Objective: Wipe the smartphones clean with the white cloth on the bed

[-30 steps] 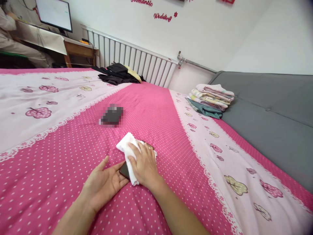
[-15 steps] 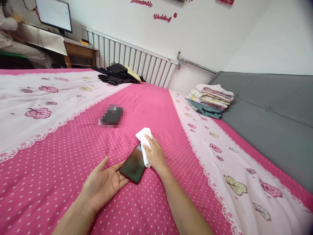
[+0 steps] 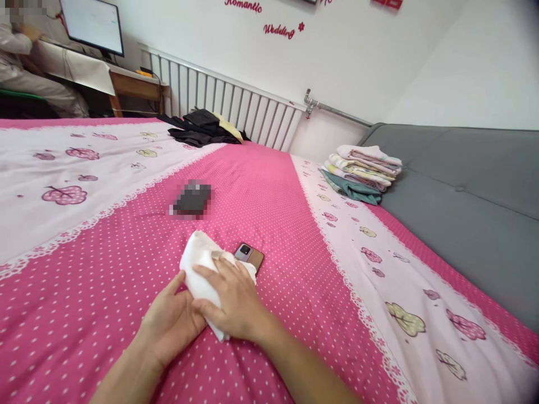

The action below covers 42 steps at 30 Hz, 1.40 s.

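A smartphone (image 3: 256,258) lies back side up on the bed, its camera end showing. The rest of it is hidden beneath a white cloth (image 3: 201,285) and my right hand. My right hand (image 3: 233,297) presses the cloth down over the phone, with its fingers laid across the fabric. Palm up at the phone's near left side rests my left hand (image 3: 174,317). Its thumb is stretched out against the cloth's edge, while its fingertips pass out of sight under the cloth.
A blurred dark object (image 3: 192,199) lies on the pink dotted bedspread (image 3: 269,179). Dark clothes (image 3: 204,128) are heaped at the far edge. Folded fabrics (image 3: 364,168) are stacked beside the grey headboard (image 3: 463,191). A person (image 3: 25,73) sits at a desk with a monitor (image 3: 92,25).
My right hand has swept the cloth left and toward me, across the phone's near end. The cloth is more spread out, and the phone's camera end is now uncovered. My left hand stays about where it was.
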Available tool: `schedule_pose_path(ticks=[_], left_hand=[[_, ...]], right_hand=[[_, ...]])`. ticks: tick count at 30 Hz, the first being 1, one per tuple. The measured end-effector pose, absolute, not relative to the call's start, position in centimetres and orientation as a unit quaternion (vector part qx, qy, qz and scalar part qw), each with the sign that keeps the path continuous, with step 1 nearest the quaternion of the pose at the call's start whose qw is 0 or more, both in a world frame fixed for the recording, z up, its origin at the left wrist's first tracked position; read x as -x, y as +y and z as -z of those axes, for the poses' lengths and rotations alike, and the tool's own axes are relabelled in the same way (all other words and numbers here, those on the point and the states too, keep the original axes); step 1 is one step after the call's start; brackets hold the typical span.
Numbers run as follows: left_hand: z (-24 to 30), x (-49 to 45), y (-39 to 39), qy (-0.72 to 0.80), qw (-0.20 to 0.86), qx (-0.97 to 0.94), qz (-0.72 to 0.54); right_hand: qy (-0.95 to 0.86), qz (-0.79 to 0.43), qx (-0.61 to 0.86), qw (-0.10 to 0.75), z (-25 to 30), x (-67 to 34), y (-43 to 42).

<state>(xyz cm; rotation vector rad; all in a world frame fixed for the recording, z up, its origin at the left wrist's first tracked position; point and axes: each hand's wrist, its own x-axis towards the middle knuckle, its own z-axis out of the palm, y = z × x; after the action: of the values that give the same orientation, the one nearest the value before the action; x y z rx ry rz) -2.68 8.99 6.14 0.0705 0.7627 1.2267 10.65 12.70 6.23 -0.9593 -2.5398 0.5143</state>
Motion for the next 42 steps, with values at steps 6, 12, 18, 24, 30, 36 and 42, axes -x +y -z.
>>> schedule_pose_path(ticks=[6,12,18,24,30,36,42], left_hand=[[-6.6,2.5,9.0,0.355,0.742,0.000,-0.568],[-6.0,2.9,9.0,0.323,0.752,-0.012,-0.574],[-5.9,2.8,9.0,0.313,0.758,-0.026,-0.571],[-5.7,2.7,9.0,0.345,0.759,-0.033,-0.551],[-5.4,2.9,9.1,0.346,0.762,-0.053,-0.545],[-4.9,3.1,9.3,0.347,0.765,-0.062,-0.539],[-4.3,3.4,9.3,0.330,0.775,-0.071,-0.534]], right_hand=[[-0.904,-0.169,0.341,0.196,-6.0,-9.7,10.9],[-0.887,-0.152,0.375,0.221,-5.8,-9.8,11.7],[-0.876,-0.145,0.395,0.237,-5.3,-9.7,12.2],[-0.861,-0.146,0.419,0.250,-5.0,-10.1,13.7],[-0.838,-0.141,0.457,0.263,-4.2,-11.0,15.9],[-0.794,-0.119,0.539,0.255,-3.9,-12.2,18.0],[-0.772,-0.112,0.580,0.234,-4.4,-12.7,18.4]])
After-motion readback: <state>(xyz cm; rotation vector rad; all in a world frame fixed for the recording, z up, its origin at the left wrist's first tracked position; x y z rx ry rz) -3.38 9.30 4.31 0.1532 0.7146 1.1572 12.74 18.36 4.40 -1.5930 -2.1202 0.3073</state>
